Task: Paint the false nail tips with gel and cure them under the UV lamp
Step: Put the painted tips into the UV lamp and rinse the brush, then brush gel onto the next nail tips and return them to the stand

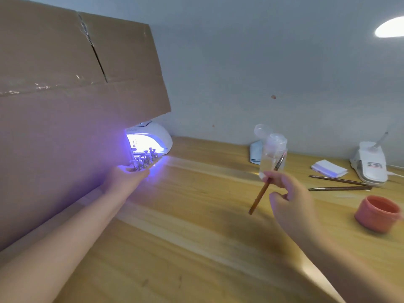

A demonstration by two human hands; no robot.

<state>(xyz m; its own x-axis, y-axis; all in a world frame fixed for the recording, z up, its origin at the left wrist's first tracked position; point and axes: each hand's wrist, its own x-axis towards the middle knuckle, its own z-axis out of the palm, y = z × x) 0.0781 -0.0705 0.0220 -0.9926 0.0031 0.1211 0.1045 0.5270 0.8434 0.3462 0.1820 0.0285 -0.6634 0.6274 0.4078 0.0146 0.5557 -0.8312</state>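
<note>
A white UV lamp (153,136) glows violet at the back left of the wooden table (196,237), partly behind a cardboard sheet. My left hand (124,178) holds a stand of several false nail tips (145,159) at the lamp's lit mouth. My right hand (288,193) hovers over the middle of the table and pinches a brown-handled brush (261,192), its tip pointing up toward a clear pump bottle (272,154). The hand and brush are motion-blurred.
A large cardboard sheet (65,95) walls off the left side. At the right lie a pink jar (377,213), two thin tools (338,184), white wipes (329,168) and a white clamp lamp base (370,165). A grey cloth (254,153) sits behind the bottle.
</note>
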